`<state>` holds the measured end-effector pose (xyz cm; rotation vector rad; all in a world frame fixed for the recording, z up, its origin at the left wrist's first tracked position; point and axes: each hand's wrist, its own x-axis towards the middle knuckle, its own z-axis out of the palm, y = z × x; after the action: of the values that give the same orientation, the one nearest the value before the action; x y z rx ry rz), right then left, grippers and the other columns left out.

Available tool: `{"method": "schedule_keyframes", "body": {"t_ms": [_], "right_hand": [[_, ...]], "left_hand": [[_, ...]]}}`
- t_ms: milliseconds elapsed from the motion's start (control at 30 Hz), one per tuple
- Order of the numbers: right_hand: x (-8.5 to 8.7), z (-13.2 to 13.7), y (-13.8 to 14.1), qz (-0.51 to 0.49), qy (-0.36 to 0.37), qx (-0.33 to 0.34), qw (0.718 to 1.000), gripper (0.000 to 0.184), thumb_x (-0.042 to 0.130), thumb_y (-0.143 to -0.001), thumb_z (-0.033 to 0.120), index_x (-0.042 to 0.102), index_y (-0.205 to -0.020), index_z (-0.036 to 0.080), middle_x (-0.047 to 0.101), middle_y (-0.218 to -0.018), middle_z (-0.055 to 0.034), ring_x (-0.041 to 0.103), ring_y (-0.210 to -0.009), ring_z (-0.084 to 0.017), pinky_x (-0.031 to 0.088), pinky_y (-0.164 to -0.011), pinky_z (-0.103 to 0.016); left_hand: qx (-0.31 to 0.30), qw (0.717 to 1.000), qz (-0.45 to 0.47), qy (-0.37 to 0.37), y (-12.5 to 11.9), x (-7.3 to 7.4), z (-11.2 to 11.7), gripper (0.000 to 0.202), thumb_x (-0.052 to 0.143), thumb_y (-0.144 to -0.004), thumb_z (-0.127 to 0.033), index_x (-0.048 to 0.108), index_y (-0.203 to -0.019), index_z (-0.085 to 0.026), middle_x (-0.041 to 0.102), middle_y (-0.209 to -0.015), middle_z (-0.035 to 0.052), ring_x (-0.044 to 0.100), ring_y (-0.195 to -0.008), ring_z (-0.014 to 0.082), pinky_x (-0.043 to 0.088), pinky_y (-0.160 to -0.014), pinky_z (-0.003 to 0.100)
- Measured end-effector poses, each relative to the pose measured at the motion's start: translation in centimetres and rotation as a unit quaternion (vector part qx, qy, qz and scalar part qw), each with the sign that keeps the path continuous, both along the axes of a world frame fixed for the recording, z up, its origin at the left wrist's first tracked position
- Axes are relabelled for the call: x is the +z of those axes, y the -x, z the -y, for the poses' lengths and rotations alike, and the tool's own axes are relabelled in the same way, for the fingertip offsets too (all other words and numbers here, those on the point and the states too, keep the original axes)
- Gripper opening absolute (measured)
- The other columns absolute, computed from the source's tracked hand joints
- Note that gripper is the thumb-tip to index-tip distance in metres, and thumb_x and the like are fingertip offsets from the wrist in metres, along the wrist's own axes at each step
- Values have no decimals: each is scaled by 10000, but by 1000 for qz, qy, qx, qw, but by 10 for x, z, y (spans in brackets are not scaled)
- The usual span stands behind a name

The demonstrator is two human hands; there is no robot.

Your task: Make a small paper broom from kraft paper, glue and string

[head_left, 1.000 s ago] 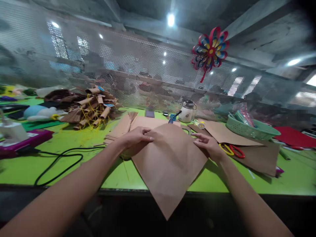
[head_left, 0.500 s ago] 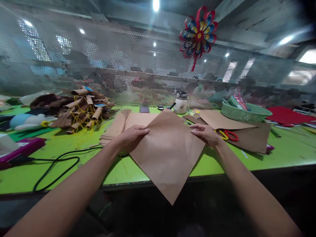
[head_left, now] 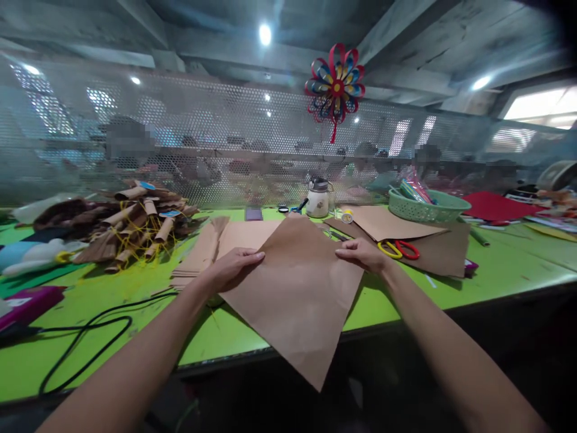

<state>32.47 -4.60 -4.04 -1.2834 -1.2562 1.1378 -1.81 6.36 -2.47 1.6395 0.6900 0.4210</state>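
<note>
A brown paper sheet (head_left: 293, 288) lies cornerwise on the green table (head_left: 509, 267), its near corner overhanging the edge. The left hand (head_left: 232, 269) and right hand (head_left: 360, 255), well apart, each grip a side corner. This looks like squaring up the sheet; a clean crease would call for matched corners.

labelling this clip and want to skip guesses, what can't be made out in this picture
All in the head view.
Left hand and right hand: thumbs out of sight behind the palms or the brown paper sheet, so pinching or resting is unclear.
Scissors: only handles are clear, blades too small to trace.
Green basket: contents mostly hidden by its wall.
People behind the mesh screen: blurred.
</note>
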Motion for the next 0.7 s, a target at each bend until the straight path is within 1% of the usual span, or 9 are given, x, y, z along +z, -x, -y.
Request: {"method": "schedule_keyframes", "body": {"t_ms": [67, 133, 200, 300, 400, 500, 600, 700], "right_hand": [[-1, -2, -3, -8, -6, -21, 1000, 410, 848, -586, 450, 570, -578, 149, 532, -517, 47, 454, -448, -77, 322, -451, -222], [-4, -4, -4, -17, -13, -46, 999, 402, 833, -598, 482, 613, -638, 148, 586, -558, 20, 503, -471, -98, 357, -465, -230], [-7, -6, -5, -21, -27, -71, 997, 404, 823, -600, 501, 635, -672, 151, 623, -595, 4, 537, -498, -112, 388, -487, -235], [-9, -8, -4, -11, -56, -94, 994, 403, 812, -602, 515, 672, -700, 150, 658, -639, -11, 563, -535, -121, 416, -525, -240], [-8, -8, 0, 19, -80, -97, 992, 415, 788, -625, 530, 712, -732, 137, 680, -667, -31, 574, -551, -130, 420, -535, -248], [-6, -6, 5, 59, -99, -98, 988, 435, 766, -639, 544, 733, -746, 124, 687, -674, -48, 577, -555, -143, 421, -533, -263], [-7, -6, 9, 107, -120, -109, 981, 438, 746, -654, 553, 746, -729, 122, 681, -663, -51, 573, -553, -155, 417, -525, -274], [-10, -10, 8, 161, -153, -147, 964, 422, 700, -710, 552, 741, -694, 133, 679, -665, -54, 596, -610, -189, 441, -571, -299]], "left_hand": [[-25, 1000, -15, 1, 1, -1, 1, 386, 667, -764, -519, 650, -704, -138, 576, -552, 6, 444, -443, 99, 335, -470, 233], [-54, 998, -27, -7, 1, -1, 1, 387, 719, -733, -459, 584, -571, -134, 466, -470, -27, 341, -416, 68, 245, -441, 220], [-80, 996, -33, -17, 2, -1, 1, 383, 749, -706, -406, 555, -524, -131, 442, -465, -26, 329, -441, 67, 217, -451, 225], [-100, 994, -33, -28, 2, 0, 3, 339, 731, -717, -395, 583, -568, -128, 475, -505, -5, 367, -485, 87, 232, -478, 236], [-97, 994, -19, -39, 1, 3, 8, 403, 662, -776, -457, 510, -562, -151, 412, -516, -26, 315, -487, 84, 207, -478, 247], [-74, 996, -5, -46, -1, 4, 11, 450, 581, -825, -528, 426, -586, -180, 324, -543, -52, 265, -487, 84, 173, -468, 253], [-58, 997, -9, -52, -3, 2, 13, 471, 593, -813, -543, 413, -571, -182, 328, -541, -51, 250, -482, 81, 153, -468, 258], [-37, 998, -13, -55, -6, 0, 13, 474, 642, -777, -528, 430, -545, -174, 349, -513, -47, 239, -464, 72, 127, -468, 262]]}}
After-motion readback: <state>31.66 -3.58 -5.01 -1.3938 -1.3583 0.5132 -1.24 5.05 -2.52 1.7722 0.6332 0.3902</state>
